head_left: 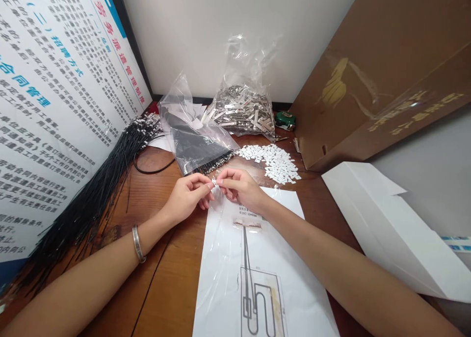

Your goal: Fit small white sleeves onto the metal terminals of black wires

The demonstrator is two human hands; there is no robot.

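Over the top edge of a printed paper sheet (224, 278), my left hand (193, 192) and my right hand (239, 187) meet fingertip to fingertip. Both are closed in a pinch. Something tiny and whitish shows between the fingertips, too covered to name. Just beyond my hands lies a clear plastic bag (191, 136) of black wires with metal ends. A loose pile of small white plastic pieces (279, 163) lies past my right hand. On the sheet, a drawing with looped dark lines sits under clear film.
A long bundle of black wires (91, 194) with white ends lies at left, beside a printed board (66, 82). At the back stands a clear bag of metal strips (243, 111), near a green object (285, 120). A brown box (368, 82) and a white carton (390, 229) flank the right.
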